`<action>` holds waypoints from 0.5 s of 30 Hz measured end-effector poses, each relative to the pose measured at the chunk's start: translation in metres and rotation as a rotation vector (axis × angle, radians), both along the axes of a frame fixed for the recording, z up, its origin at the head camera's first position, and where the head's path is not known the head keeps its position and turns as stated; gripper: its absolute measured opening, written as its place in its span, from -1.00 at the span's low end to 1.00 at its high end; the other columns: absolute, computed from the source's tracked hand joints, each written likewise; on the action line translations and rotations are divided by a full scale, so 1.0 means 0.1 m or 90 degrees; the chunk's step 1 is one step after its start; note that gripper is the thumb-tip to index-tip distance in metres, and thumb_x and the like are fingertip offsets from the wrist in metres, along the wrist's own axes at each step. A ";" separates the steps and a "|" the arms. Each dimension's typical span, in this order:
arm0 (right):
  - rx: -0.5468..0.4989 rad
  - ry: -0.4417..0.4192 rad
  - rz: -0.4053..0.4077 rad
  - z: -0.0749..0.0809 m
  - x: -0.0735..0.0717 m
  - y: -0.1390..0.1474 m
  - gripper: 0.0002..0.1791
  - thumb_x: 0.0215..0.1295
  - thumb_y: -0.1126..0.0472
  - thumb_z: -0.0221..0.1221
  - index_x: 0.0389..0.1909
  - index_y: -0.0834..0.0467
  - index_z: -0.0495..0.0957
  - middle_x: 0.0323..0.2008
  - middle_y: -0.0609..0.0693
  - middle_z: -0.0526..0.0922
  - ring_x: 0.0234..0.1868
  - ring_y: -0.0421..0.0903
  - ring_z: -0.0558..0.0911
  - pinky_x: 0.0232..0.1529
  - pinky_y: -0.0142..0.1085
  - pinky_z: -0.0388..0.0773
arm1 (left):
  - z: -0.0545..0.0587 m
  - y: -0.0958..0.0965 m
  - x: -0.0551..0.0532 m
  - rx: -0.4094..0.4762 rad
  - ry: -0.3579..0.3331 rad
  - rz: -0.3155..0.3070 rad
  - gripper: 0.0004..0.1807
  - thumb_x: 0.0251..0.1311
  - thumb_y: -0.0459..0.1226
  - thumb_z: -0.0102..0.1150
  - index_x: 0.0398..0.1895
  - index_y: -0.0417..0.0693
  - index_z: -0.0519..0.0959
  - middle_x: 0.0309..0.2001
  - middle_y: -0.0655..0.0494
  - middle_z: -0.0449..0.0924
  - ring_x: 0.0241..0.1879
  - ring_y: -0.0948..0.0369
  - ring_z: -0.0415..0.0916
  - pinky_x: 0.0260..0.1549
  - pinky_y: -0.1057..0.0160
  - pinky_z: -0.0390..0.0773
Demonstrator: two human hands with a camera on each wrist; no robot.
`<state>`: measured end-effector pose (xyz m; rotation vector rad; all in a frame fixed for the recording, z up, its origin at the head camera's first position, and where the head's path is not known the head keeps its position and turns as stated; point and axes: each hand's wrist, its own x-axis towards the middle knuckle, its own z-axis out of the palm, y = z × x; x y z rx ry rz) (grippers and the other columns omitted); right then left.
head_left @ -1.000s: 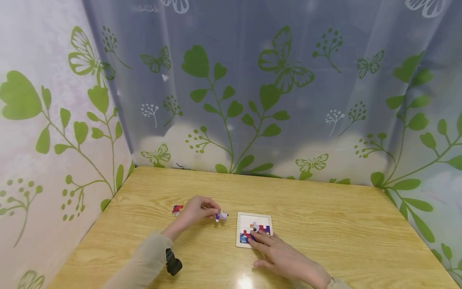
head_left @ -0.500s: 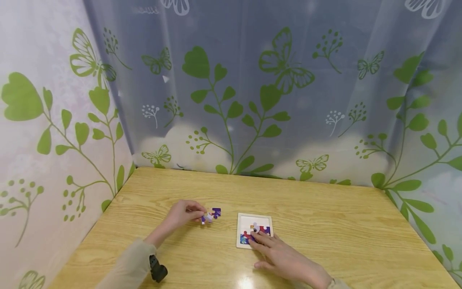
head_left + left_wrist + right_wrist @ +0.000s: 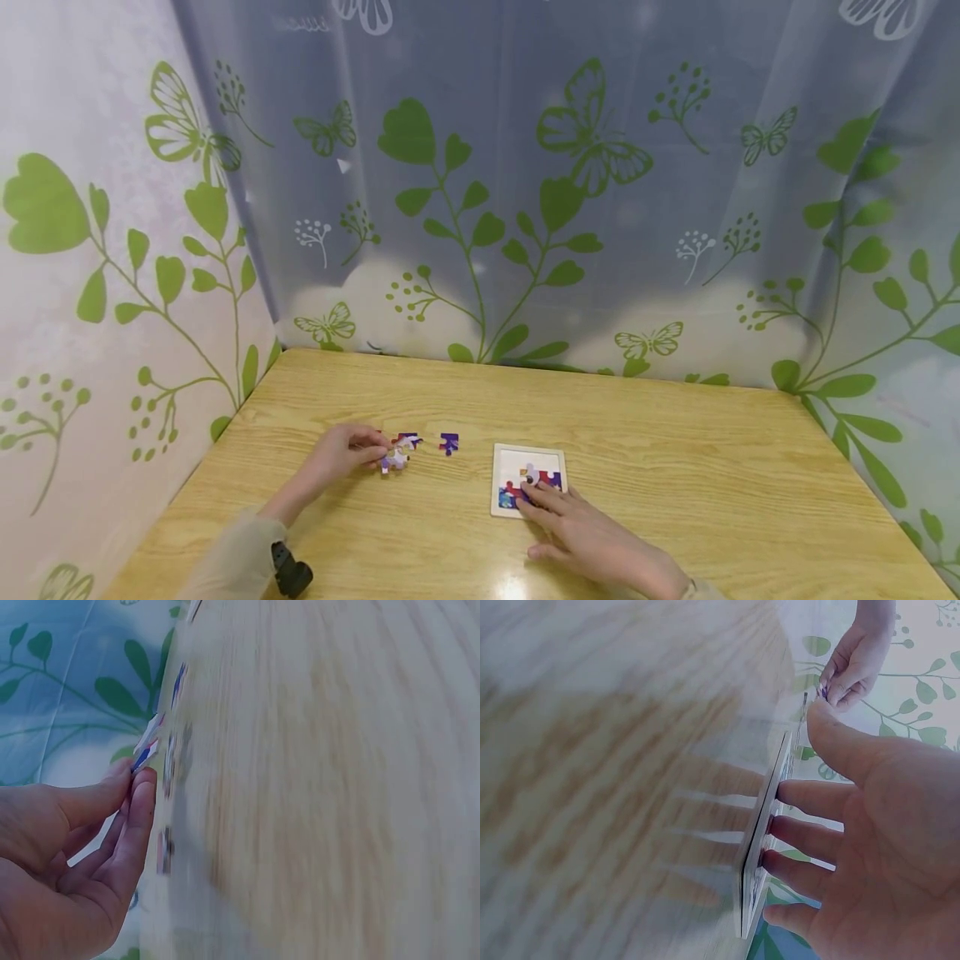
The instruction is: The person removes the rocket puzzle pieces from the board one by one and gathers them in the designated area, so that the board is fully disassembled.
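My left hand (image 3: 337, 460) pinches a jigsaw piece (image 3: 395, 459) in white and purple between thumb and fingers, left of the puzzle board. In the left wrist view, this jigsaw piece (image 3: 147, 747) stands up from the fingertips, close over the table. My right hand (image 3: 588, 533) lies with spread, nearly straight fingers over the lower right of the framed puzzle board (image 3: 514, 460). The right wrist view has its fingertips on the face of the puzzle board (image 3: 744, 900). Joined pieces in red, purple and blue fill the board's lower part, partly hidden by the fingers.
A loose purple jigsaw piece (image 3: 449, 442) lies between the left hand and the board. Another, a red and purple piece (image 3: 409, 439), lies just behind the held one. The wood-grain table (image 3: 675, 450) ends at a patterned curtain (image 3: 495, 275).
My left hand has moved left, away from the board, with the held jigsaw piece. Loose pieces it had covered now show. The right hand stays on the board.
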<state>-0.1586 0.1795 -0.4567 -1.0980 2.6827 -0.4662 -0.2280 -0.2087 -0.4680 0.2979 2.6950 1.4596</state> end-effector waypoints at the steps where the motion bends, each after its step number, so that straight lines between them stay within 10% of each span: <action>1: 0.000 -0.001 -0.001 0.00 0.00 0.00 -0.23 0.48 -0.25 0.01 0.50 0.17 0.29 0.54 0.14 0.19 0.51 0.22 0.20 0.40 0.28 0.14 | 0.00 -0.03 0.01 -0.007 -0.008 0.008 -0.92 0.30 -0.39 0.30 -0.23 -0.23 0.74 -0.24 0.00 0.73 -0.33 0.24 0.61 -0.37 0.33 0.63; 15: -0.009 -0.005 0.003 0.01 0.01 0.01 -0.26 0.50 -0.22 0.01 0.50 0.17 0.29 0.54 0.15 0.19 0.51 0.24 0.20 0.39 0.30 0.15 | 0.01 -0.39 0.07 -0.108 -0.025 0.009 -0.92 0.31 -0.38 0.28 -0.27 -0.19 0.75 -0.28 0.03 0.74 -0.36 0.27 0.54 -0.41 0.36 0.54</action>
